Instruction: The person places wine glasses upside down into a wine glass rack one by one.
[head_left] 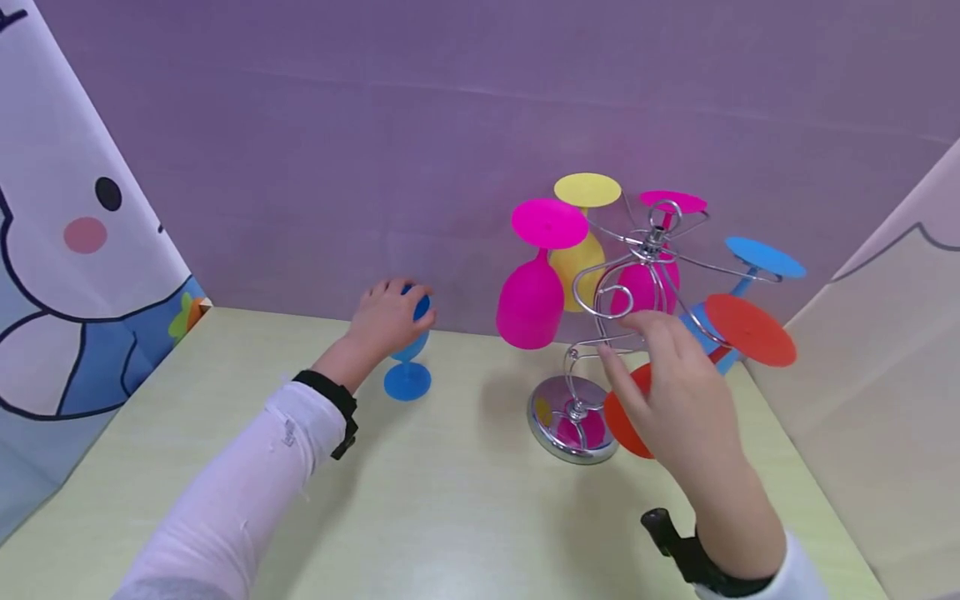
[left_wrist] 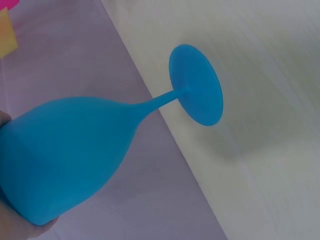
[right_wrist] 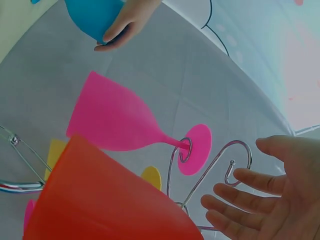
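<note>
My left hand [head_left: 386, 321] grips a blue plastic wine glass [left_wrist: 75, 145] round the rim of its bowl from above. The glass is upright, stem and foot pointing down at the table. My right hand [head_left: 678, 392] is beside the chrome wire glass rack [head_left: 652, 242], fingers extended and holding nothing. In the right wrist view the thumb and fingertips are close to a bare curled hook [right_wrist: 245, 150]. An orange-red glass [right_wrist: 110, 200] hangs upside down on the rack near this hand, its bowl partly hidden behind it in the head view.
Also upside down on the rack are pink glasses [head_left: 531, 304], a yellow glass [head_left: 587, 190] and a blue glass [head_left: 765, 257]. The rack's round chrome base [head_left: 547, 437] stands on the pale table [head_left: 450, 500]. Behind is a purple backdrop [head_left: 375, 167]; printed cloths flank both sides.
</note>
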